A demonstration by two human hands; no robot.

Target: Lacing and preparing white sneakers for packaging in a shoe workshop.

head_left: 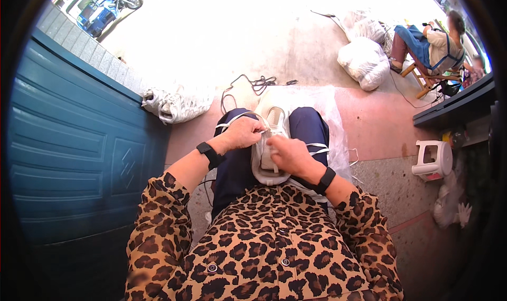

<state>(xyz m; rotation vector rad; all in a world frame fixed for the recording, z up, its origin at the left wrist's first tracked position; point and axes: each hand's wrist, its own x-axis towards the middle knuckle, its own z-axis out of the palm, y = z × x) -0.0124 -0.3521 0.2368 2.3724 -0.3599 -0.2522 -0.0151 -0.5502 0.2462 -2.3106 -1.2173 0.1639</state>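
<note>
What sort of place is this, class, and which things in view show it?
Probably a doorway or shopfront open to the outdoors: a blue panelled door at left, a blue vehicle outside at upper left, and a seated person at upper right.

white stool (446, 158) opposite a blue door (74, 148)

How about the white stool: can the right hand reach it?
Probably not: the stool is well off to the right, and the right hand is busy at the shoe.
</note>
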